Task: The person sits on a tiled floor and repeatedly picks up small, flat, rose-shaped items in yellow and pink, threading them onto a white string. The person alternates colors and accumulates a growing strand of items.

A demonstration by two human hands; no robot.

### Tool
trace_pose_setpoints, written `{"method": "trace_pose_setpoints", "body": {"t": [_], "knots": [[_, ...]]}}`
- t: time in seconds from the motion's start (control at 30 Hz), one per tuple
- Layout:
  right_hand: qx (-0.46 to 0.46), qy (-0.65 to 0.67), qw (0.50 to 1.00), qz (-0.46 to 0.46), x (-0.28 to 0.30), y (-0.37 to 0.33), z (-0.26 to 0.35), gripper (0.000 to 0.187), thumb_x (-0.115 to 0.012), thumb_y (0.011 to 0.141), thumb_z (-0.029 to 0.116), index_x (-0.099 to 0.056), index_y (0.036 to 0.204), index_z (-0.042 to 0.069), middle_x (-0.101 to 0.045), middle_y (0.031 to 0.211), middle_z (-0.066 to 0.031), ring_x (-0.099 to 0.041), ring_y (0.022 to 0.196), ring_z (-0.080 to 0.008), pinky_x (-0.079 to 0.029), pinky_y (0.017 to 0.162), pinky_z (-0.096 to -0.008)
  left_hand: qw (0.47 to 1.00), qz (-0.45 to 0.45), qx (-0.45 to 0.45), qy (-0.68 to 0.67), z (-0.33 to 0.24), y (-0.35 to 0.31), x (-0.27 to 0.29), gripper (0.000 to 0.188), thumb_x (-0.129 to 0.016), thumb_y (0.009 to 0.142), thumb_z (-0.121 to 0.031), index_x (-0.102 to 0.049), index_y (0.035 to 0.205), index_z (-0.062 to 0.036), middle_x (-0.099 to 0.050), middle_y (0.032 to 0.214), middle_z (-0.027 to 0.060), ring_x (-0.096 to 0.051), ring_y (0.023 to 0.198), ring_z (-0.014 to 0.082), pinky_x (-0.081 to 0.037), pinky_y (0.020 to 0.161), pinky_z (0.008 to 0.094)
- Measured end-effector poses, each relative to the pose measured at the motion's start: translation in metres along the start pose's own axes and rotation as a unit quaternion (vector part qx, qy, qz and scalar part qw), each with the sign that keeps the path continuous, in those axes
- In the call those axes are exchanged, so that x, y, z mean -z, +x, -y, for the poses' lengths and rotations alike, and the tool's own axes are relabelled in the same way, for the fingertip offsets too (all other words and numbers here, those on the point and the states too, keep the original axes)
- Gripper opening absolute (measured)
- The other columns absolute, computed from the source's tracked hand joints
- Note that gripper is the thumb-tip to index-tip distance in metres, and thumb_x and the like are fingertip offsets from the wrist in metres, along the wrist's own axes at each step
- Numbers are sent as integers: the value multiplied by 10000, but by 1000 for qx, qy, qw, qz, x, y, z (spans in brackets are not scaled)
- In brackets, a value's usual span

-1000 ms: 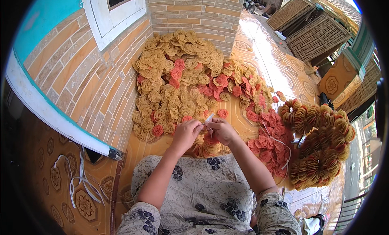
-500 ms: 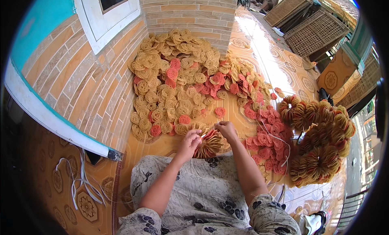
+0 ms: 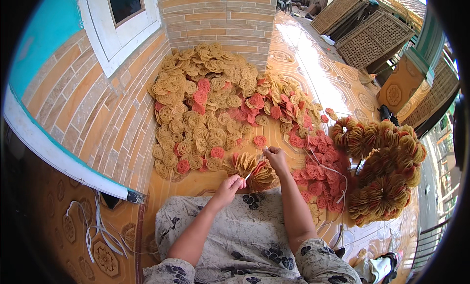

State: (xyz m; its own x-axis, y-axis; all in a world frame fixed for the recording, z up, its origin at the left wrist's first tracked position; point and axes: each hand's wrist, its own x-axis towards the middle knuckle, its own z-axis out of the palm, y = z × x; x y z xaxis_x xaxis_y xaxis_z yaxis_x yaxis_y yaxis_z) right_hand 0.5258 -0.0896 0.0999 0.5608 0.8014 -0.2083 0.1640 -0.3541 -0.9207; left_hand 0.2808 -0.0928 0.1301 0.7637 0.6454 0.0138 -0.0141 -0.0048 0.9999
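Observation:
A round bundle of rosette-shaped lacy discs [image 3: 258, 177], mostly tan-brown with some red, sits on the floor in front of my lap. My left hand [image 3: 229, 190] is closed at its near left side, pinching a thin white strip [image 3: 248, 175] that runs toward the bundle. Above the bundle's far right side, my right hand [image 3: 277, 159] is closed in a pinch. A small pale end shows at its fingertips, but I cannot tell what it is. A single red rosette [image 3: 259, 141] lies just beyond the hands.
A large pile of tan and red rosettes [image 3: 196, 108] spreads toward the brick-patterned wall. Red rosettes [image 3: 320, 169] lie to the right, crossed by a white string. Beyond them stand finished-looking bundles [image 3: 384, 193]. Pale straps [image 3: 100, 225] lie at the lower left.
My left hand has moved down, away from the bundle's top, and the gap between my hands has widened. More of the bundle shows now. The whole view has shifted slightly.

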Motion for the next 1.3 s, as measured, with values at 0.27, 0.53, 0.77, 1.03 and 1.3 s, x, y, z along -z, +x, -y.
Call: {"method": "trace_pose_setpoints", "body": {"t": [0.27, 0.53, 0.77, 1.03, 1.3], "knots": [[324, -42, 937, 127, -8, -95, 89, 158, -679, 863, 107, -633, 774, -16, -603, 696, -58, -545, 661, -125, -427, 625, -282, 990, -132, -50, 11, -37, 7, 11, 225, -494, 1001, -204, -601, 969, -9, -581, 792, -10, -513, 760, 66, -433, 740, 229], [347, -85, 920, 161, -14, -113, 107, 104, -691, 827, 123, -662, 827, 23, -652, 771, -92, -620, 746, -230, -457, 728, -345, 949, -113, -57, 289, -48, -2, 13, 145, -651, 902, -133, -606, 947, -3, -648, 804, 30, -596, 704, 65, -471, 634, 237], [362, -199, 896, 159, -17, -101, 90, 124, -680, 823, 137, -677, 912, 52, -659, 941, -98, -609, 908, -280, -463, 779, -376, 982, -120, 13, 145, -43, -3, 19, 132, -644, 906, -115, -586, 895, 3, -666, 773, 47, -620, 695, 76, -491, 644, 239], [398, -67, 889, 218, -19, -95, 79, 85, -671, 813, 128, -657, 872, 68, -658, 974, -95, -604, 904, -297, -474, 829, -391, 987, -149, -32, -48, -24, -3, 38, 136, -656, 859, 5, -534, 811, -30, -667, 863, 70, -651, 796, 131, -525, 707, 257], [270, -45, 928, 253, -36, -101, 77, 237, -612, 924, 270, -647, 939, 36, -680, 888, -135, -660, 859, -252, -510, 765, -353, 833, -270, -286, 389, -21, 0, 37, 236, -684, 734, 71, -483, 784, -42, -604, 831, 102, -639, 775, 291, -520, 657, 358]]}}
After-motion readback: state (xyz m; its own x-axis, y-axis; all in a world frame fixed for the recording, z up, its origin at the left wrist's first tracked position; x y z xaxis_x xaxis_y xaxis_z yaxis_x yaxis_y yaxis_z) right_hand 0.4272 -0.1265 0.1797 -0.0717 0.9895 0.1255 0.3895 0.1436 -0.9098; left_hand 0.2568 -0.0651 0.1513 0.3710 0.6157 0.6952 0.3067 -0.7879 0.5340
